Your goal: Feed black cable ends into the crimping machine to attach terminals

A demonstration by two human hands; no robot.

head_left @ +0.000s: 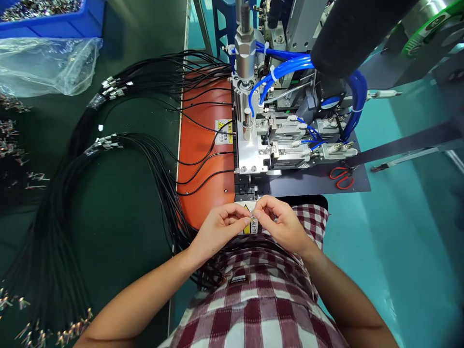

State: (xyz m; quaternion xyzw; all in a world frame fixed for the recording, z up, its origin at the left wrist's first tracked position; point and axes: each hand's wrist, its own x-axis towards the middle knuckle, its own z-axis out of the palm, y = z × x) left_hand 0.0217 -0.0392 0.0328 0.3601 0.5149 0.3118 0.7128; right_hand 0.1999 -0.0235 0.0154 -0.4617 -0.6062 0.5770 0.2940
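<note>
My left hand (228, 222) and my right hand (277, 220) meet in front of my body, just below the near end of the metal machine (250, 154). Both hands pinch at a tiny light-coloured piece between their fingertips, too small to name, perhaps wire ends. Behind the fingers shows a yellow and white warning label (247, 227). To the left of the machine is an orange cover (206, 145) with several black cables lying across it. A thick bundle of black cables (155, 164) hangs down beside my left hand.
Long black cables (68, 193) curve over the dark green table (119, 217). A blue bin (90, 19) of metallic parts and a clear plastic bag (68, 67) sit at the upper left. Red-handled scissors (342, 177) lie on a grey plate. A black cylinder (348, 38) overhangs the machine.
</note>
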